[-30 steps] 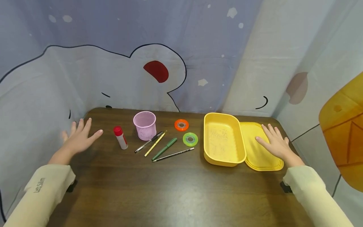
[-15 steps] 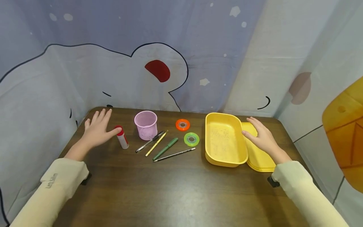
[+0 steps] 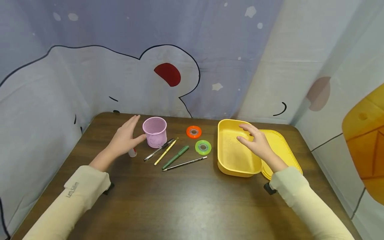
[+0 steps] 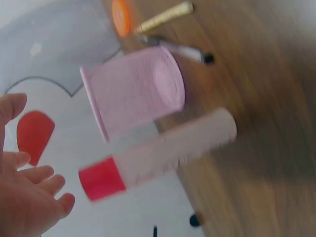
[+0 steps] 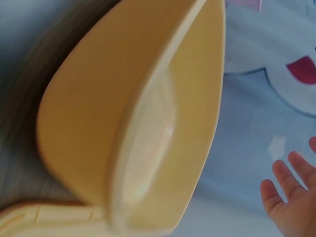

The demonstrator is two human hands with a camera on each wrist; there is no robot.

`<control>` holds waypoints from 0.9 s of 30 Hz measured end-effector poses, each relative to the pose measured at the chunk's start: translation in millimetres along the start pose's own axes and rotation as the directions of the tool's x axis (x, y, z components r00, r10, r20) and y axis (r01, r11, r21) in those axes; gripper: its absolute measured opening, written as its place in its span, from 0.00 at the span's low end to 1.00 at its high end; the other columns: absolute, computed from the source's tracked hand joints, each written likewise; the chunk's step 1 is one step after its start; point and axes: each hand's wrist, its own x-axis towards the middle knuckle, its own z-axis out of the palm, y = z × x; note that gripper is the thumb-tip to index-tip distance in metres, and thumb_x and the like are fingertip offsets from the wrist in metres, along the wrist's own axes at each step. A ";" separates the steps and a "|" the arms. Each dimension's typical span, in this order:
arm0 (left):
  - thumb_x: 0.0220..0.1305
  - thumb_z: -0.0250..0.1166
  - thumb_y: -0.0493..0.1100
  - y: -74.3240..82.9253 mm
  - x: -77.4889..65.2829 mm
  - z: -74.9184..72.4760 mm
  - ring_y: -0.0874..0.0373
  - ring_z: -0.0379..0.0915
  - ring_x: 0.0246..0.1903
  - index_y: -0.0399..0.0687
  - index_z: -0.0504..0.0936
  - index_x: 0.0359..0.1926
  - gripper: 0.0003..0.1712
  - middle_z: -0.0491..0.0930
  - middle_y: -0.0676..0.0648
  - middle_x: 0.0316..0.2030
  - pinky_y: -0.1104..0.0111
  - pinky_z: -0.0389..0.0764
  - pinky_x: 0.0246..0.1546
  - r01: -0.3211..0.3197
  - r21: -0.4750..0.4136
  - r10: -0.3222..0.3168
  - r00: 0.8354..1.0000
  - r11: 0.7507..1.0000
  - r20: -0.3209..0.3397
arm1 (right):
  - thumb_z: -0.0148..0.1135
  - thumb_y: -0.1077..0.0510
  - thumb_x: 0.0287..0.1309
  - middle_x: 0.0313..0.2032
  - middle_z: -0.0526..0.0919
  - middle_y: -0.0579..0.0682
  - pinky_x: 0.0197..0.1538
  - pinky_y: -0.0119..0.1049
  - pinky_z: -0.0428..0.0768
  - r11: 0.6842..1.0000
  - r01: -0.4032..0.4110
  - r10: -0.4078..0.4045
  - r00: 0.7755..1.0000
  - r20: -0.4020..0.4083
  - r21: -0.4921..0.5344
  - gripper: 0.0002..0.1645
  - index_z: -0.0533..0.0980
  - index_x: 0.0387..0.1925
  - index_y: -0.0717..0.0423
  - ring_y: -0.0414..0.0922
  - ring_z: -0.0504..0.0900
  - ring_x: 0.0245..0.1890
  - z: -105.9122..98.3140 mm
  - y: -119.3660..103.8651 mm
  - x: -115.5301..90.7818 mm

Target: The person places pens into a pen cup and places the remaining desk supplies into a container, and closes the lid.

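A printed curtain [image 3: 216,66] in grey-blue and white, with stars and a black-outlined figure, stands behind a dark brown wooden table [image 3: 192,203]. The person's left hand [image 3: 121,140] is in the air above the left part of the table; its fingers are relaxed and it grasps nothing. Below it stands a white tube with a red cap [image 4: 168,153], upright on the table, and in the head view the hand hides most of it. Just beside the tube stands a pink cup [image 3: 155,137], also upright.

The right hand [image 3: 259,143] is over a yellow box [image 3: 228,150], with loosely bent fingers, and it is free of any object. The box is uncovered, and a flat yellow lid [image 3: 282,146] lies at its right side, partly hidden by it.

Between the cup and the box, four writing tools lie slanted: a clear and black pen [image 3: 159,150], a thin yellow pencil [image 3: 165,152], a green pen [image 3: 175,157] and a black pencil [image 3: 185,163]. Near them lie an orange ring [image 3: 188,131] and a green ring [image 3: 198,147], apart from each other.
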 end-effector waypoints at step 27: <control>0.51 0.63 0.53 4.8 29.9 72.3 0.34 0.39 0.64 0.27 0.43 0.64 0.54 0.40 0.29 0.65 0.42 0.51 0.59 0.251 -0.190 -0.277 0.953 0.949 -0.124 | 0.62 0.63 0.48 0.52 0.72 0.58 0.49 0.43 0.71 0.944 -0.059 -0.001 0.983 0.182 0.323 0.24 0.71 0.50 0.63 0.51 0.70 0.51 85.0 -68.4 25.1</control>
